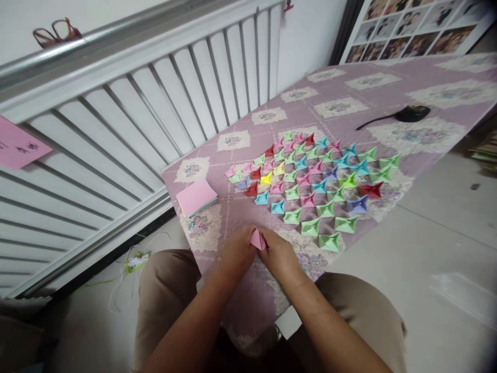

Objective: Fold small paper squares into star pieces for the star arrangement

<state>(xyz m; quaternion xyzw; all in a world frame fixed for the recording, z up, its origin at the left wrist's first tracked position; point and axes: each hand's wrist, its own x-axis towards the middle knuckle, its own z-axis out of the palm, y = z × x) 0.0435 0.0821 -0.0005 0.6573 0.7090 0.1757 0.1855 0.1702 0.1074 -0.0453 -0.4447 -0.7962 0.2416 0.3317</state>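
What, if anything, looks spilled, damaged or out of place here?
Nothing looks spilled or damaged. The odd spot is the tangle of cords on the floor, between the radiator and the left knee: it looks untidy against the folded papers set out in rows on the table. The left hand and right hand hold pink paper.

left fingers (250, 232) and right fingers (265, 237) hold folded pink paper (257, 240) near colourful folded shapes (304, 180)
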